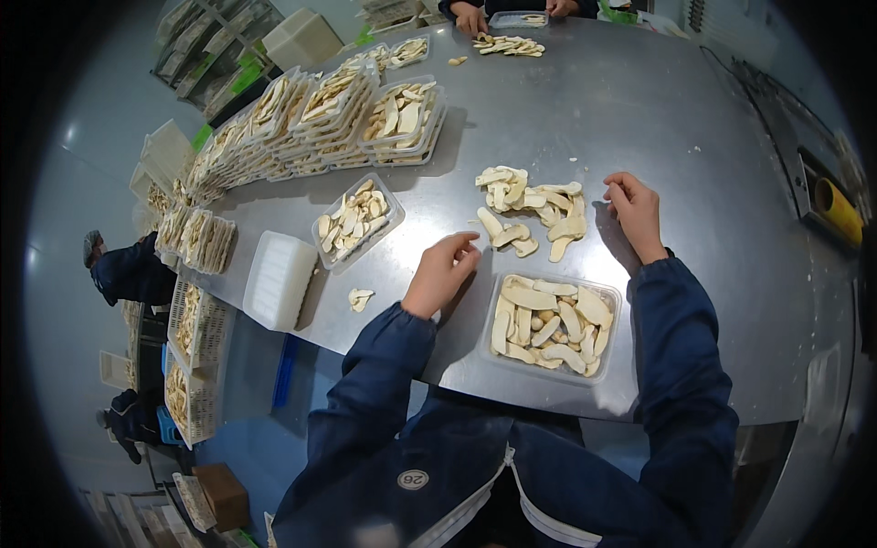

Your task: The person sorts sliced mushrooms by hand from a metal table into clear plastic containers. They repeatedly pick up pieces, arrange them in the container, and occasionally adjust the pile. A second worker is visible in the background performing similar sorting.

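A clear plastic tray filled with pale mushroom slices sits at the table's near edge, between my forearms. Beyond it lies a loose heap of mushroom slices on the bare metal. My left hand hovers left of the heap, fingers loosely bent, with no item visible in it. On the heap's right side, my right hand is held with curled fingers and also shows nothing in its grasp. Neither hand touches the slices.
The steel table carries another tray of slices, a white tray stack and a stray piece on the left. Stacked filled trays line the far left. Across the table, a co-worker's hand is beside more slices.
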`<state>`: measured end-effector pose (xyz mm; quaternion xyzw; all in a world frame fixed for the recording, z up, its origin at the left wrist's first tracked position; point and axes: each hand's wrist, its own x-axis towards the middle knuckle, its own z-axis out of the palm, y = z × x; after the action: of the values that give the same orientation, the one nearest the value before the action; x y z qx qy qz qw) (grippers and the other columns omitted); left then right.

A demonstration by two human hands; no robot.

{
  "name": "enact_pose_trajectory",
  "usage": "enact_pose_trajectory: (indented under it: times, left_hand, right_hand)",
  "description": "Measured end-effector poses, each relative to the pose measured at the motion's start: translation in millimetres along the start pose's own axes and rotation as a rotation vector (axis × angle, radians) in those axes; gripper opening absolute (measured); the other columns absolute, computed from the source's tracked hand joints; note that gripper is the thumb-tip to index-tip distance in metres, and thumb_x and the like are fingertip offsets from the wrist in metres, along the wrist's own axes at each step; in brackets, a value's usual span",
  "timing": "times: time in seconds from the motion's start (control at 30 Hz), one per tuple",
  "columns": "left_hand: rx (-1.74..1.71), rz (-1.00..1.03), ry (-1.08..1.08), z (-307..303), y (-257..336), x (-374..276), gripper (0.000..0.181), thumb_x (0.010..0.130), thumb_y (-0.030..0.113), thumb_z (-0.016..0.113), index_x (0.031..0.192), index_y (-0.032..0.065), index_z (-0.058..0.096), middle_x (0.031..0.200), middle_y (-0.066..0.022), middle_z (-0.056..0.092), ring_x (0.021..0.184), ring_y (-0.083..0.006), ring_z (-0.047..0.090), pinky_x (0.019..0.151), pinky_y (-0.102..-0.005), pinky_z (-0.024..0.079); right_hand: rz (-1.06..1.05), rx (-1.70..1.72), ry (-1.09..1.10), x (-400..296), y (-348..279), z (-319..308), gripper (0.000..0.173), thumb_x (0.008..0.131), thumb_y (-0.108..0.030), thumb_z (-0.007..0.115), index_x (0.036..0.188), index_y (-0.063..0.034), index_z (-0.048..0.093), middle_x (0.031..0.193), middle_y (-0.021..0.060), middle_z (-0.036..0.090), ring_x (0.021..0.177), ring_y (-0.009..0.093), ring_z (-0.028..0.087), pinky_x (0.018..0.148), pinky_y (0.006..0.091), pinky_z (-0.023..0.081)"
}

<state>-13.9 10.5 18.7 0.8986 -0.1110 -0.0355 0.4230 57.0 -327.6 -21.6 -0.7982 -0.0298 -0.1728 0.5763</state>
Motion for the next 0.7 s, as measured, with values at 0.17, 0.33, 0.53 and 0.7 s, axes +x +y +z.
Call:
enact_pose_trajectory:
  times: [0.17, 0.33, 0.53, 0.7]
  left_hand:
    - [-0.200, -0.031, -0.006, 25, -20, 57, 0.051, 0.093, 0.003, 0.056, 0.143, 0.0030, 0.044, 0.129, -0.0133, 0.055, 0.093, -0.0164, 0.066, 0.077, -0.0281, 0.055]
    - [-0.833, -0.120, 0.111, 38, 7, 80, 0.048, 0.096, 0.002, 0.052, 0.143, 0.0029, 0.041, 0.144, -0.0117, 0.043, 0.113, -0.0191, 0.062, 0.093, -0.0280, 0.051]
    - [-1.202, -0.184, 0.174, 30, -23, 76, 0.047, 0.095, 0.001, 0.050, 0.141, 0.0017, 0.043, 0.131, -0.0120, 0.050, 0.105, -0.0188, 0.061, 0.086, -0.0282, 0.054]
    - [-1.305, -0.179, 0.098, 21, -26, 78, 0.042, 0.096, 0.004, 0.049, 0.138, 0.0024, 0.047, 0.114, -0.0078, 0.059, 0.091, -0.0131, 0.060, 0.079, -0.0259, 0.053]
  right_hand:
    - [-0.009, 0.018, -0.016, -1, -3, 6, 0.017, 0.092, -0.011, 0.056, 0.099, -0.0013, 0.068, 0.073, 0.0061, 0.068, 0.059, 0.010, 0.062, 0.056, 0.0249, 0.048]
    - [-0.003, -0.019, -0.084, -4, -16, 2, 0.016, 0.090, -0.010, 0.058, 0.098, -0.0002, 0.068, 0.074, 0.0074, 0.068, 0.065, 0.012, 0.063, 0.060, 0.0267, 0.049]
    - [-0.185, -0.379, -0.376, -21, -50, 7, 0.031, 0.079, -0.020, 0.070, 0.104, -0.0035, 0.064, 0.093, 0.0092, 0.061, 0.075, 0.026, 0.063, 0.068, 0.0342, 0.051]
    - [-0.334, -0.620, -0.427, -28, -53, 14, 0.032, 0.078, -0.016, 0.072, 0.107, -0.0046, 0.061, 0.097, 0.0098, 0.058, 0.078, 0.028, 0.062, 0.067, 0.0364, 0.051]
